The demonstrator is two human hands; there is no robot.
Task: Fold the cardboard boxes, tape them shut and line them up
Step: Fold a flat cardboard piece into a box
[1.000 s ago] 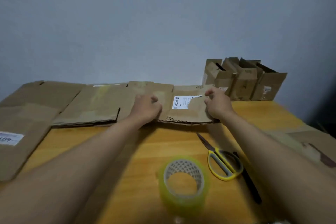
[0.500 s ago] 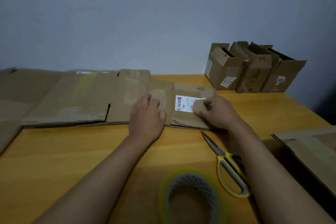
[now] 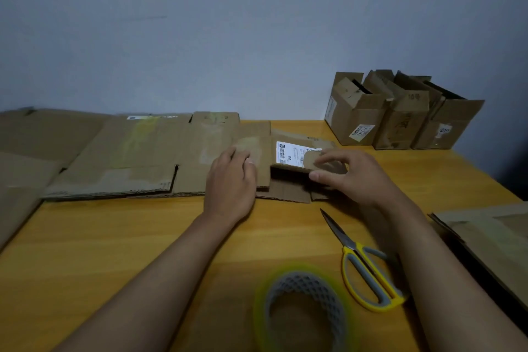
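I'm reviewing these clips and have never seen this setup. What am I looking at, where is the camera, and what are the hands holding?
No machine here: a person works bare-handed, filmed by a camera worn on their head, looking down at a wooden table. The left hand rests flat on flattened cardboard. The right hand pinches and lifts a small flattened box with a white label. Nearer the person lie a roll of tape and yellow-handled scissors. Three folded boxes stand in a row by the wall. More cardboard lies at the right edge.
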